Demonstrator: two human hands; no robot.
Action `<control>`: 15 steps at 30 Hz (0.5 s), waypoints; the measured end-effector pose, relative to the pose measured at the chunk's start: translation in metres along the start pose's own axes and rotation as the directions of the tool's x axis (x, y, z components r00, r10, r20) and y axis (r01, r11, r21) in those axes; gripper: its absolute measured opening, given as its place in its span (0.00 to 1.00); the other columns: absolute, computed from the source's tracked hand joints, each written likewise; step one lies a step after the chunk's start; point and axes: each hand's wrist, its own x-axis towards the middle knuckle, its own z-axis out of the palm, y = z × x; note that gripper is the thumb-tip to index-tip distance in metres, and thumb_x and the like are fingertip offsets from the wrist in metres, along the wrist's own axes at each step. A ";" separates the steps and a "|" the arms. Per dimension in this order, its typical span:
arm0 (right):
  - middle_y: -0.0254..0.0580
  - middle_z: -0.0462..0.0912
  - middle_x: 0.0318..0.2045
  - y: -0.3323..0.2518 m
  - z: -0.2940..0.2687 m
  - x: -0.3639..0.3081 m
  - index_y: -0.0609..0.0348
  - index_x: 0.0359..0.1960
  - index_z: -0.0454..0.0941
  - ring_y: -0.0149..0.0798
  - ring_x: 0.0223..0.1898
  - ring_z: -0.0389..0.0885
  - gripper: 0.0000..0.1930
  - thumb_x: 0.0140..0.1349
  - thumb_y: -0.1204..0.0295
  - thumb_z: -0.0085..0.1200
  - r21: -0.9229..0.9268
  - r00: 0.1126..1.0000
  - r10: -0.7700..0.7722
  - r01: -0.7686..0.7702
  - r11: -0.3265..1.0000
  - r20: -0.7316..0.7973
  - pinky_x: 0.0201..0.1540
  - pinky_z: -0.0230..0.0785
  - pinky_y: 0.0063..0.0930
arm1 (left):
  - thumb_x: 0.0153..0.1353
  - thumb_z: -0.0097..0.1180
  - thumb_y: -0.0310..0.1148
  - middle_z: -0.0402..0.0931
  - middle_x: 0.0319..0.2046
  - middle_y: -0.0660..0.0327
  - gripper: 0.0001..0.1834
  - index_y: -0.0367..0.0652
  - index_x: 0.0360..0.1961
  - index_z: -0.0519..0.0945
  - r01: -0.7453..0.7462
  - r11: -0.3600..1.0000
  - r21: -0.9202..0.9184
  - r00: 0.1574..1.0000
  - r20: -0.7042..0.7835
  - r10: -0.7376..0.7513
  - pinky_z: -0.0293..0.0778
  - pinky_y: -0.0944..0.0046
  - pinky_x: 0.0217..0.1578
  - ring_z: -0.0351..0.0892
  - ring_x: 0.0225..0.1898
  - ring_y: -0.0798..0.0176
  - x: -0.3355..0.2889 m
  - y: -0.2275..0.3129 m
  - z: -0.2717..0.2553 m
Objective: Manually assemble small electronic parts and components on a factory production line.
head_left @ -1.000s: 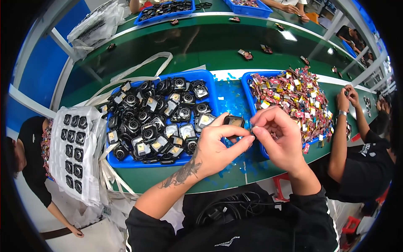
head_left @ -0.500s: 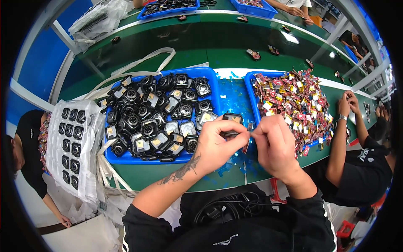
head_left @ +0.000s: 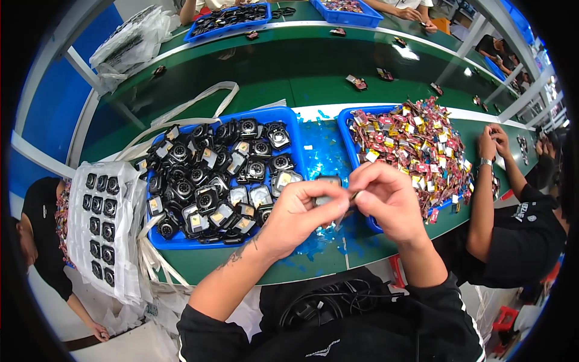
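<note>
At the near edge of the green desk (head_left: pixel 253 78), between two blue bins, both hands meet over a patch littered with blue film scraps (head_left: pixel 322 154). The left hand (head_left: pixel 298 214) is curled around a small dark square part (head_left: pixel 327 182), pinching it between thumb and fingers so that only its top edge shows above the knuckles. The right hand (head_left: pixel 386 199) is closed narrowly, thumb and forefinger pressed together on something thin at the part's right side; what it is cannot be made out. The two hands touch at the fingertips.

The left bin (head_left: pixel 283 117) lies just left of the hands and is heaped with black square parts with round faces, some showing pale backs. The right bin (head_left: pixel 347 123), just behind the right hand, is piled with small red and yellow packets (head_left: pixel 416 145). At far left a clear bag (head_left: pixel 105 223) of black parts in rows hangs over the desk's edge. To the right, another person's hands (head_left: pixel 494 142) are raised together over the desk, near the packets.
</note>
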 end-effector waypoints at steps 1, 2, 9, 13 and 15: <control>0.40 0.78 0.40 -0.003 -0.001 0.001 0.64 0.39 0.75 0.27 0.41 0.77 0.05 0.62 0.81 0.56 0.040 0.998 -0.046 0.047 0.998 -0.037 0.39 0.72 0.20 | 0.66 0.53 0.28 0.79 0.37 0.61 0.12 0.35 0.47 0.79 -0.024 0.998 0.063 0.995 -0.098 0.030 0.70 0.73 0.33 0.72 0.31 0.75 0.002 0.002 0.004; 0.39 0.78 0.38 -0.008 -0.001 -0.001 0.64 0.39 0.75 0.26 0.37 0.77 0.06 0.61 0.82 0.56 0.026 0.991 -0.083 0.086 0.996 -0.100 0.36 0.72 0.17 | 0.67 0.50 0.30 0.78 0.40 0.61 0.15 0.36 0.53 0.76 -0.042 0.991 0.127 0.979 -0.194 0.066 0.70 0.73 0.34 0.71 0.30 0.75 0.003 0.003 0.006; 0.40 0.83 0.32 -0.008 0.014 0.000 0.63 0.38 0.82 0.28 0.30 0.81 0.08 0.56 0.81 0.61 -0.580 0.977 -0.179 0.081 0.811 -0.113 0.30 0.72 0.18 | 0.66 0.37 0.20 0.66 0.59 0.53 0.34 0.41 0.73 0.46 -0.193 0.900 0.391 0.948 -0.161 0.274 0.66 0.67 0.54 0.69 0.52 0.68 0.002 -0.007 0.000; 0.40 0.83 0.29 -0.015 0.025 0.010 0.63 0.36 0.81 0.32 0.26 0.82 0.08 0.54 0.81 0.62 -0.770 0.972 -0.220 0.082 0.633 -0.077 0.28 0.72 0.23 | 0.65 0.37 0.16 0.69 0.57 0.57 0.34 0.42 0.72 0.50 -0.210 0.912 0.353 0.946 -0.164 0.282 0.67 0.74 0.39 0.68 0.37 0.77 0.000 -0.007 0.005; 0.41 0.83 0.29 -0.016 0.030 0.014 0.63 0.34 0.81 0.35 0.26 0.82 0.06 0.53 0.81 0.62 -0.774 0.961 -0.263 0.108 0.624 -0.079 0.28 0.73 0.25 | 0.67 0.38 0.17 0.70 0.57 0.55 0.30 0.39 0.70 0.55 -0.202 0.936 0.287 0.949 -0.178 0.260 0.69 0.72 0.45 0.72 0.43 0.74 0.000 -0.010 0.004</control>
